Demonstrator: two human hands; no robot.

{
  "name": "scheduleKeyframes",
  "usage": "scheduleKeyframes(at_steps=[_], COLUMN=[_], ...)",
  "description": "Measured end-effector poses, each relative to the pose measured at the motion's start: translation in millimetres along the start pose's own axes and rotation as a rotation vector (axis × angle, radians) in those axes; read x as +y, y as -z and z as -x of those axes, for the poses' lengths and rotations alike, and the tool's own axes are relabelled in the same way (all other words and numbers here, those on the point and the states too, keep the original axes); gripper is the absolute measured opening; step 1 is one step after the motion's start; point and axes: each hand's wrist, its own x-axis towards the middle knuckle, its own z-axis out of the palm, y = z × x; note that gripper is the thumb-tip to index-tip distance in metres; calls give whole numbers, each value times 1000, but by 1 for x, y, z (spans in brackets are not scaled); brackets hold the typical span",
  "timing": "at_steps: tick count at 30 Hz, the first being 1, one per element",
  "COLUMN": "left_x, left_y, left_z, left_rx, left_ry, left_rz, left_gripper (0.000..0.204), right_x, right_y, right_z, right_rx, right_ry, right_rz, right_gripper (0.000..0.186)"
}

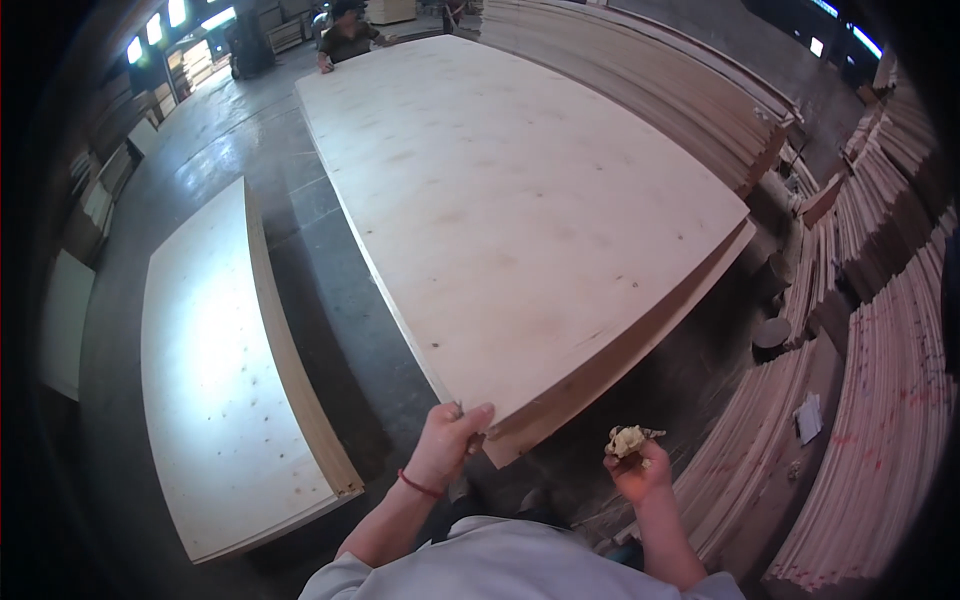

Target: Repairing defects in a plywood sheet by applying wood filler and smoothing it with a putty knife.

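Wooden sheet (530,220), thin, pale, rectangular, knot-speckled

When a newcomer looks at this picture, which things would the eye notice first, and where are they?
Probably the large pale wooden sheet across the middle comes first, its near corner gripped by the left hand. Next may be the brightly lit board stack at the left, then the yellowish lump in the right hand, lower right. A co-worker is at the sheet's far end.
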Motion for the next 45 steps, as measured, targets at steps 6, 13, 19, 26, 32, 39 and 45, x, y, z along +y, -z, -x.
scheduleKeyframes(at_steps=[6,13,19,26,32,39,45], left_x=[5,2,-24,0,42,-1,-10], left_y=[63,203,336,340,321,334,365], left_z=[21,68,100,114,77,6,16], left_rx=[7,449,708,999,1136,1413,1424], left_ry=[40,-86,-262,-132,-11,139,53], left_rz=[-4,303,392,-322,-1135,-1235,-1274], left_gripper=[16,14,10,30,42,40,44], right_x=[27,25,-7,-72,-98,-80,-69], right_y=[-51,-78,-108,-123,-146,-128,-137], right_z=[-2,-30,-91,-214,-288,-295,-296], right_rx=[-41,50,-35,-72,2,75,62], right_ry=[137,277,415,644,839,1024,1109], right_rz=[36,76,289,562,576,893,976], right_gripper=[18,19,19,15,15,18,22])
